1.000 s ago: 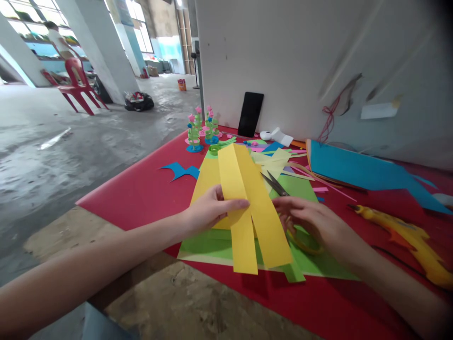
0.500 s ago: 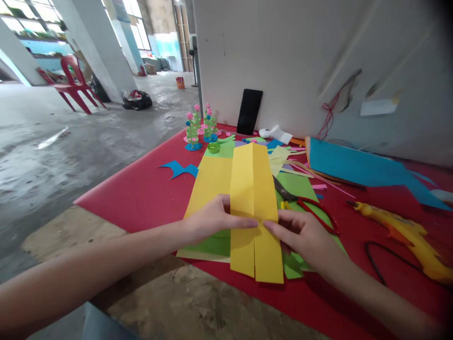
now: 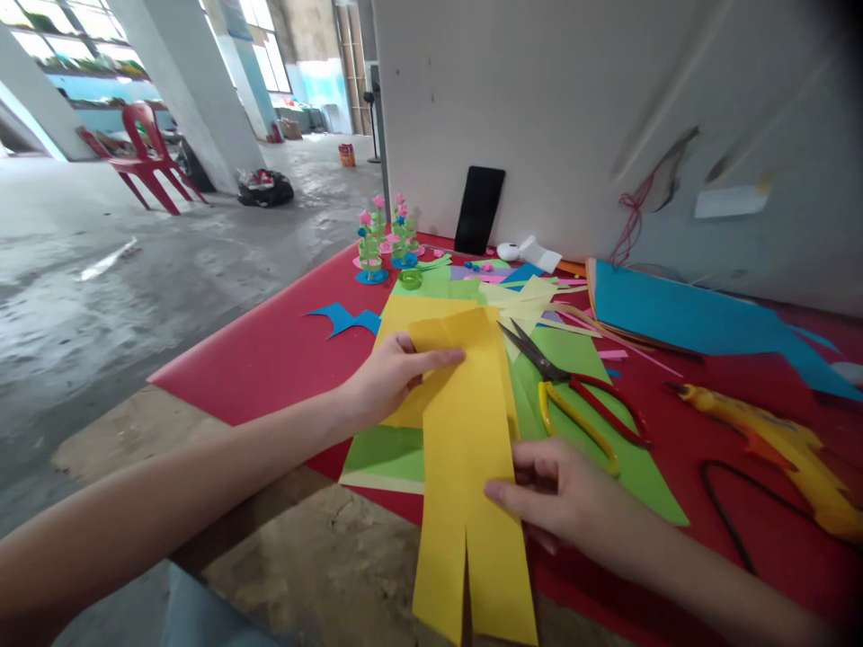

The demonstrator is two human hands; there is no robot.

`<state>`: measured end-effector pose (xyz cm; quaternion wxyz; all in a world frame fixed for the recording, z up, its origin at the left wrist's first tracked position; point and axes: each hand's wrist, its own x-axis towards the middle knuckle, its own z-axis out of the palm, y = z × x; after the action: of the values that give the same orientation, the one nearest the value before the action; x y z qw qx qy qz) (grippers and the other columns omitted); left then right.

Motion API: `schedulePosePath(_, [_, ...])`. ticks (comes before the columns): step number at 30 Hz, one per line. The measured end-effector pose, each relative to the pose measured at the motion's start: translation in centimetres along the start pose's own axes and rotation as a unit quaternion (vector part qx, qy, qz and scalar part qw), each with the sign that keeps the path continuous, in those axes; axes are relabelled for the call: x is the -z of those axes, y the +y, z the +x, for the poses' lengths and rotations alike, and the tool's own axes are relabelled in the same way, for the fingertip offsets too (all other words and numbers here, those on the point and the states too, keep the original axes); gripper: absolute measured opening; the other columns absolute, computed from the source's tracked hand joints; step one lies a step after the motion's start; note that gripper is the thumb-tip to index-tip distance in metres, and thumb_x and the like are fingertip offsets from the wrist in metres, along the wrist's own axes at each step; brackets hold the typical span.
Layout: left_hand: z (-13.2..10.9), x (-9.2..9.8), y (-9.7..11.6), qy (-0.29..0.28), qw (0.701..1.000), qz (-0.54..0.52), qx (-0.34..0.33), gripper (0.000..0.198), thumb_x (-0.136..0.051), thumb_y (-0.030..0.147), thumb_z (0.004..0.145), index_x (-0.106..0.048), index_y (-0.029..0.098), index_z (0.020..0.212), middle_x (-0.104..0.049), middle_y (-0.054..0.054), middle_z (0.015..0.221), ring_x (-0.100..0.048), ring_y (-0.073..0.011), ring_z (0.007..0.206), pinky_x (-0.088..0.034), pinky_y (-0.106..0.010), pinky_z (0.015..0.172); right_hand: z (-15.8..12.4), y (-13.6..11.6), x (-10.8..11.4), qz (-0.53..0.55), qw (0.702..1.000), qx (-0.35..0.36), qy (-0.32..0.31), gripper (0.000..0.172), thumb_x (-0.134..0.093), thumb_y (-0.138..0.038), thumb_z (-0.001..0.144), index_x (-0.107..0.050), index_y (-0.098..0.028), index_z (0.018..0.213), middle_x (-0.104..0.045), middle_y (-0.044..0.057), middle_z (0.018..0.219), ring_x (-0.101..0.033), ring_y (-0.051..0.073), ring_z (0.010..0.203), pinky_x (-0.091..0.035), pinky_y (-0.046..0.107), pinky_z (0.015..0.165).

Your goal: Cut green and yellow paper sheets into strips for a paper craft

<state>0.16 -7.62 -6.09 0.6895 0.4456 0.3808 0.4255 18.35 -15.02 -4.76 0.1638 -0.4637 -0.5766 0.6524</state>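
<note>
A yellow paper sheet point(image 3: 465, 431), slit up its middle from the near end, is held between my two hands. My left hand point(image 3: 391, 373) pinches its far left part, thumb on top. Lower down, my right hand point(image 3: 549, 490) grips the right edge, its thumb on the paper and its fingers partly hidden beneath. Scissors point(image 3: 556, 373) with red and yellow handles lie partly opened to the right of the sheet. Beneath it are green paper point(image 3: 647, 485) and another yellow sheet point(image 3: 408, 314).
Small paper flower stands point(image 3: 370, 252) are at the far left table corner. A black phone point(image 3: 480, 211) leans on the wall. Blue sheets point(image 3: 674, 310) and a yellow glue gun point(image 3: 761, 431) with a cord lie right. Blue scrap point(image 3: 341, 319) rests on the red table cover point(image 3: 270, 359).
The yellow sheet has come nearer to me and its slit has spread. My left hand has moved up to its far end, my right hand down its edge. The scissors are now more exposed.
</note>
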Motion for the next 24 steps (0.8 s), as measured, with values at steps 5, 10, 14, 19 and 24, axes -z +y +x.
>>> schedulePosePath(5, [0.9, 1.1, 0.8, 0.085, 0.994, -0.016, -0.066, 0.025, -0.065, 0.031, 0.068, -0.064, 0.019, 0.091, -0.065, 0.000, 0.079, -0.060, -0.0091, 0.069, -0.048, -0.016, 0.060, 0.0, 0.0, 0.3, -0.015, 1.000, 0.002, -0.016, 0.018, -0.050, -0.032, 0.077, -0.055, -0.017, 0.069, -0.046, -0.004, 0.054, -0.036, 0.005, 0.041, -0.026, 0.019, 0.039])
schedulePosePath(10, [0.5, 0.8, 0.4, -0.082, 0.996, -0.031, 0.010, 0.032, -0.060, 0.038, 0.072, -0.062, 0.017, 0.096, -0.065, -0.004, 0.091, -0.060, -0.0091, 0.073, -0.047, -0.015, 0.059, 0.5, 0.1, 1.8, -0.036, 0.994, 0.037, 0.095, 0.025, -0.053, -0.040, 0.075, -0.056, -0.016, 0.071, -0.045, -0.004, 0.052, -0.037, 0.005, 0.040, -0.026, 0.019, 0.037])
schedulePosePath(14, [-0.7, -0.2, -0.1, -0.177, 0.973, 0.140, 0.058, 0.025, -0.062, 0.031, 0.070, -0.065, 0.014, 0.089, -0.066, -0.005, 0.090, -0.061, -0.0152, 0.082, -0.048, -0.023, 0.073, 0.9, 0.5, 2.8, -0.027, 0.988, 0.069, 0.136, 0.025, -0.054, -0.042, 0.074, -0.058, -0.017, 0.076, -0.050, -0.003, 0.057, -0.038, 0.005, 0.043, -0.028, 0.018, 0.039])
schedulePosePath(19, [-1.3, -0.6, -0.1, -0.135, 0.960, 0.244, 0.022, 0.029, -0.060, 0.038, 0.070, -0.064, 0.011, 0.079, -0.066, -0.005, 0.079, -0.061, -0.0169, 0.077, -0.048, -0.024, 0.063, 1.7, 0.7, 3.0, -0.012, 0.991, 0.071, 0.116, 0.025, -0.054, -0.042, 0.075, -0.058, -0.017, 0.078, -0.054, -0.002, 0.062, -0.039, 0.005, 0.044, -0.029, 0.018, 0.039])
schedulePosePath(24, [-0.8, -0.3, -0.4, -0.135, 0.952, 0.276, 0.014, 0.030, -0.057, 0.039, 0.072, -0.062, 0.010, 0.081, -0.065, -0.005, 0.077, -0.059, -0.0144, 0.071, -0.047, -0.022, 0.059, 2.4, 0.9, 3.2, -0.037, 0.987, 0.077, 0.133, 0.027, -0.054, -0.042, 0.074, -0.056, -0.015, 0.070, -0.048, -0.003, 0.054, -0.037, 0.005, 0.041, -0.028, 0.019, 0.038])
